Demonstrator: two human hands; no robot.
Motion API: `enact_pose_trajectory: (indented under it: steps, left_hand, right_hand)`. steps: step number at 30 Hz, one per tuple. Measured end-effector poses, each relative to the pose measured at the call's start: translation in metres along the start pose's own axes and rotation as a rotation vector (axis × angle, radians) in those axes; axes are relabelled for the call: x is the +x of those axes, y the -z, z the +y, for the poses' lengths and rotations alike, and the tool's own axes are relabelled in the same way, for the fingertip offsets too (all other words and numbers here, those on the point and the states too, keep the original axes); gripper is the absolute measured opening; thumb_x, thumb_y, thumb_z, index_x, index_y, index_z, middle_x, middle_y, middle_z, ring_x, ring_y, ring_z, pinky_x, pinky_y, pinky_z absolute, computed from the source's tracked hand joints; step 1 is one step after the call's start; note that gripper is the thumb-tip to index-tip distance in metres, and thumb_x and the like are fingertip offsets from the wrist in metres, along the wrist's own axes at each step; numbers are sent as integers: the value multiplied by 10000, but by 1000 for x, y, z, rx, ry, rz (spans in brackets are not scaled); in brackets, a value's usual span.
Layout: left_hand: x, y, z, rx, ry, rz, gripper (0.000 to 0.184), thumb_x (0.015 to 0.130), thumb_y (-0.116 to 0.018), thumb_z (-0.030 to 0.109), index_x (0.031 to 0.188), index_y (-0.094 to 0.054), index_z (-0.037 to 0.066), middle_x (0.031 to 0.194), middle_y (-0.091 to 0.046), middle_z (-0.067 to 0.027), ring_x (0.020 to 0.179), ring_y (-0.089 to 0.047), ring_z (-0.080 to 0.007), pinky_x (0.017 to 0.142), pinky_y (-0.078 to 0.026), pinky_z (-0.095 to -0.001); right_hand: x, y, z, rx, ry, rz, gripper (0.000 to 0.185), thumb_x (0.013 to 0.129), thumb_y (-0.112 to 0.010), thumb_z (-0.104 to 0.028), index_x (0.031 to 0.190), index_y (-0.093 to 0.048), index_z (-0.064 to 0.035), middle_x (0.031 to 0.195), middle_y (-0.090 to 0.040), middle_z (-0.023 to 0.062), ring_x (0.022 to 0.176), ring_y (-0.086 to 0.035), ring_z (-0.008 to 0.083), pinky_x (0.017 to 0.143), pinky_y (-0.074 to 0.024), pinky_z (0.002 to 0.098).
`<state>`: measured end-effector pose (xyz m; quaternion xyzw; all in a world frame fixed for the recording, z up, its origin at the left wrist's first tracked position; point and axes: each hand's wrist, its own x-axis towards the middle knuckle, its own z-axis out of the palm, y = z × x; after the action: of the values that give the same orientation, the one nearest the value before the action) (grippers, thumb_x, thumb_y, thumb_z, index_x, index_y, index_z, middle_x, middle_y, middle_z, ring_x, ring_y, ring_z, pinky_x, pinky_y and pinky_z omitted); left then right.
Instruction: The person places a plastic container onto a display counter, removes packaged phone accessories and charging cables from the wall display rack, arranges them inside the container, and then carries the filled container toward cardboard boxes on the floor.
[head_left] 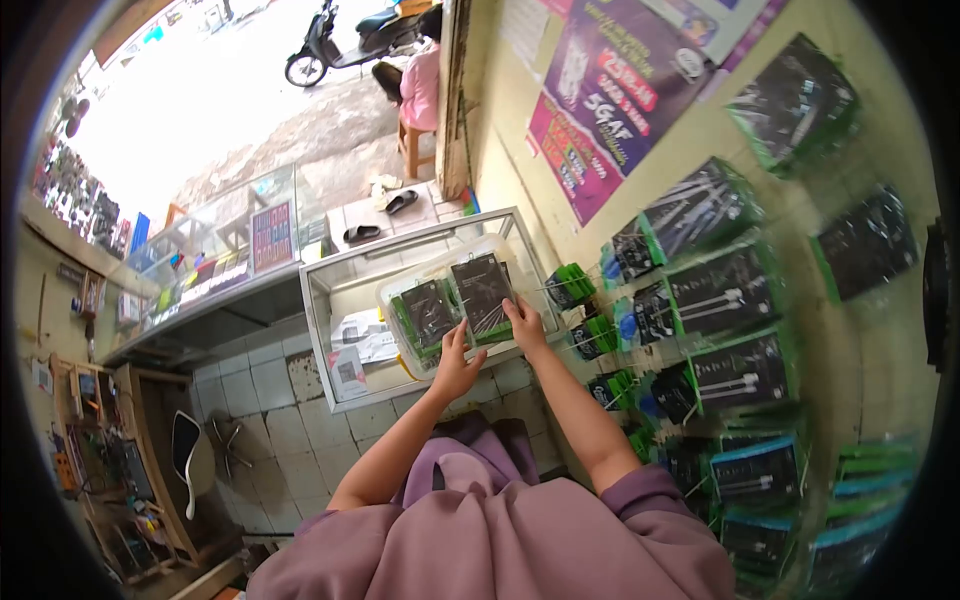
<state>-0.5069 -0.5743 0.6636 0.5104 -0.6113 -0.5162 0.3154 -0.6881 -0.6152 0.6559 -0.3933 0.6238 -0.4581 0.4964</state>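
Note:
A clear plastic tub [392,312] sits on a glass display case [335,403] in front of me and holds dark packets with green edges. One black and green packet [424,312] lies at the tub's left side. My right hand [524,325] has its fingers on the right edge of another dark packet [481,287], thumb over its front. Beside that packet's lower left corner is my left hand [458,362], its fingers apart, near or touching the packets.
Packaged accessories [725,295] hang in rows on the right wall beside a purple poster [625,80]. A long glass counter [215,320] runs to the left. A white chair [190,465] stands lower left. A person in pink [420,90] sits outside near a scooter [360,45].

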Motion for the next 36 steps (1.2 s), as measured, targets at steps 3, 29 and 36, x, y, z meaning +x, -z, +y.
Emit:
enact_pose_trajectory:
  steps: [3, 29, 36]
  left_hand:
    - [17, -9, -35, 345, -97, 37, 760, 845, -646, 237, 1462, -228, 87, 1442, -255, -243, 1320, -297, -418, 1047, -320, -498]
    - [33, 3, 69, 401, -462, 289, 434, 797, -618, 80, 1207, -484, 40, 1243, -453, -186, 1140, -445, -372, 946, -353, -486]
    - [9, 0, 356, -31, -1184, 14, 285, 809, -587, 14, 1092, -552, 13, 1077, -556, -173, 998, -532, -355, 876, -424, -416]
  right_hand:
    - [47, -3, 51, -118, 6, 7, 534, 962, -494, -371, 1326, -468, 19, 1197, -602, 165, 1101, -558, 227, 923, -416, 311]
    - [-76, -8, -80, -421, 508, 260, 269, 866, -589, -116, 1117, -576, -21, 1098, -580, 170, 1028, -567, 325, 886, -448, 387]
    - [-231, 95, -327, -480, 885, 680, 224, 865, -611, -76, 1082, -610, -20, 1005, -620, 77, 922, -593, 157, 800, -456, 270]
